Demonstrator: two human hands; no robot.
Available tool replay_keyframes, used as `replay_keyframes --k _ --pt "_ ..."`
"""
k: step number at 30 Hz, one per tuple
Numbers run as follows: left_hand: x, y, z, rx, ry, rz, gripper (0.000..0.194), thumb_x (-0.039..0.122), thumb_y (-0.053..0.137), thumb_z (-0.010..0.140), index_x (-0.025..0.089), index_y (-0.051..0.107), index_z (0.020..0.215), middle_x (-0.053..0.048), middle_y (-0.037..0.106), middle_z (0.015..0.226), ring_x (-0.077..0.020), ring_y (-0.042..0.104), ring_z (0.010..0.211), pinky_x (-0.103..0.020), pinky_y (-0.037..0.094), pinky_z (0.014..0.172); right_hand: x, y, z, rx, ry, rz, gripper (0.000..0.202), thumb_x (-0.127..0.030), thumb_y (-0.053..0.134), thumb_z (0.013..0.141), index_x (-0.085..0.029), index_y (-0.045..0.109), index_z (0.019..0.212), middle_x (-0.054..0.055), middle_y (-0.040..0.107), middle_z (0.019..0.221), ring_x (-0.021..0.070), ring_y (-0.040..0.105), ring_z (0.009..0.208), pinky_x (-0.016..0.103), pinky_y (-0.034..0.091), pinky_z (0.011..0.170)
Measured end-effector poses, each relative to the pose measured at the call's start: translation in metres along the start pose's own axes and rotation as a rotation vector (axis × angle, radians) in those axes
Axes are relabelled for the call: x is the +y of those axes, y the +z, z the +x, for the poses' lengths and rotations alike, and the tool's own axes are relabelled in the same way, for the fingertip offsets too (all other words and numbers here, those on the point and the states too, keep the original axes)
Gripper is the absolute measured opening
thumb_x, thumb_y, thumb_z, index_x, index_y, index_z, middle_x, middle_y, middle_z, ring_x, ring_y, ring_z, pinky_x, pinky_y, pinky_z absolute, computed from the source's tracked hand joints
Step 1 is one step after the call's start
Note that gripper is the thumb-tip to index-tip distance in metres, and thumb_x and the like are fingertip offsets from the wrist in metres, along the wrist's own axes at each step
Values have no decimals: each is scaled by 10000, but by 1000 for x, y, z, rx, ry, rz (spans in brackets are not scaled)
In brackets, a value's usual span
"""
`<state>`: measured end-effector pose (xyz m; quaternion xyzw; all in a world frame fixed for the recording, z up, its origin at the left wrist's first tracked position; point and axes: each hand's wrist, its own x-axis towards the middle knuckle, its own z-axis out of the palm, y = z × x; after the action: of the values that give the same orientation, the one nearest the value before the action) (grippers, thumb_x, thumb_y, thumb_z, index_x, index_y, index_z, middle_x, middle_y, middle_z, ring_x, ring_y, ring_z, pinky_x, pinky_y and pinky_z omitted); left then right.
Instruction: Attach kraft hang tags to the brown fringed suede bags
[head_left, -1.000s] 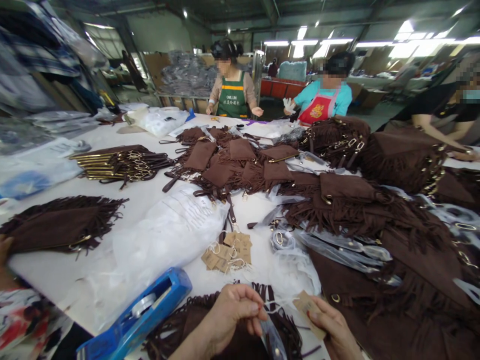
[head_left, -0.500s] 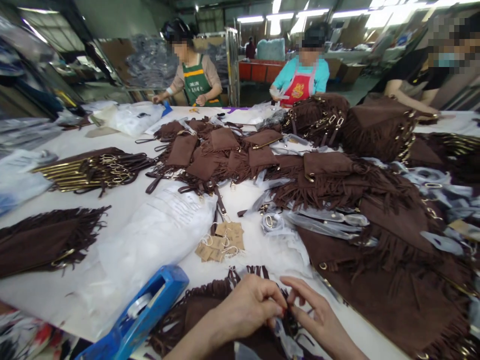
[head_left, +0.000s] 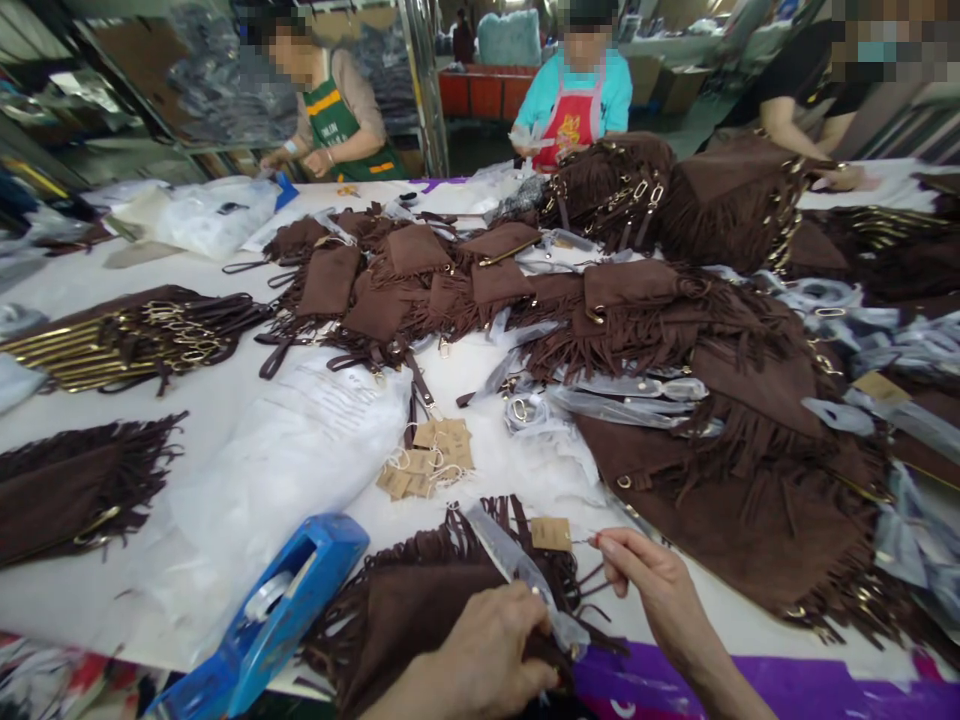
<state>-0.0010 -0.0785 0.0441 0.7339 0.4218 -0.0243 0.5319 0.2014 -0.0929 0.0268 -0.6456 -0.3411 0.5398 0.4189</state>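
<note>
A brown suede fringed bag [head_left: 405, 610] lies at the table's near edge in front of me. My left hand [head_left: 491, 650] presses down on it, fingers closed around a strap part wrapped in clear plastic [head_left: 517, 572]. My right hand [head_left: 649, 580] pinches the thin string of a small kraft hang tag [head_left: 551, 533], which hangs just above the bag's fringe.
A blue tape dispenser [head_left: 281, 605] sits near left. A pile of kraft tags [head_left: 427, 460], clear plastic bags [head_left: 300, 450], gold-trimmed straps [head_left: 120, 335] and heaps of brown fringed bags [head_left: 720, 470] cover the white table [head_left: 225, 400]. Three other people work at the far side.
My right hand has drawn away to the right, pulling the tag's string out. My left hand has dropped lower onto the bag. The view has tilted downward.
</note>
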Motion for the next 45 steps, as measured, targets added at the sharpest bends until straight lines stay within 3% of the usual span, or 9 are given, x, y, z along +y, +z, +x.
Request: replay_keyframes --k 4,7,12,16,19,24,36,41,45 --pt "-9 43 7 -104 8 240 504 329 681 627 128 536 1065 -176 554 1108 -364 505 1009 -505 389 860 11 -7 -5 43 35 -5 385 -554 635 669 -171 628 635 -34 485 476 103 423 439 235 330 451" --pt "-8 52 16 -106 59 282 418 243 598 666 118 531 1059 -194 553 1102 -368 504 1014 -484 410 826 13 -3 -10 26 53 -26 421 -589 616 661 -169 621 632 -31 484 485 106 424 440 231 333 442" --pt "-13 18 28 100 -130 -101 84 163 509 620 171 542 696 -28 562 666 -199 532 657 -306 388 618 19 9 -19 4 4 -134 419 -589 540 722 -178 623 709 -39 471 486 116 437 445 221 355 435" --pt "-26 -7 34 153 -180 -721 138 153 546 489 162 483 611 33 500 572 -114 431 568 -230 297 541 30 27 -23 -21 -188 -324 325 -468 480 823 -191 636 757 -28 522 527 127 488 487 210 386 463" --pt "-34 -10 36 198 -192 -881 171 134 560 453 135 527 621 29 530 572 -98 416 552 -225 275 542 36 41 -20 -4 -354 -440 261 -375 455 861 -202 632 777 -3 610 625 136 563 558 206 432 532" --pt "-38 -3 37 237 -242 -877 206 131 574 452 120 551 657 28 536 560 -95 414 535 -227 282 538 44 54 -11 21 -520 -626 243 -273 400 876 -198 613 784 27 659 687 164 623 614 246 470 595" --pt "-40 3 38 246 -236 -664 180 127 529 515 135 535 694 30 525 569 -93 416 513 -216 289 490 45 56 -4 -36 -565 -921 268 -178 354 852 -205 571 696 20 640 631 179 621 566 264 430 543" --pt "-40 8 37 296 -195 -509 182 104 518 539 138 551 714 23 544 612 -110 456 569 -226 327 541 47 58 -6 -47 -518 -912 274 -214 350 859 -211 556 679 11 627 604 180 617 557 260 400 528" --pt "-39 11 35 291 -191 -517 195 114 546 528 139 542 721 23 546 623 -104 446 555 -220 320 523 48 60 -8 -96 -334 -822 310 -299 331 867 -217 546 660 9 612 588 181 600 555 262 383 531"
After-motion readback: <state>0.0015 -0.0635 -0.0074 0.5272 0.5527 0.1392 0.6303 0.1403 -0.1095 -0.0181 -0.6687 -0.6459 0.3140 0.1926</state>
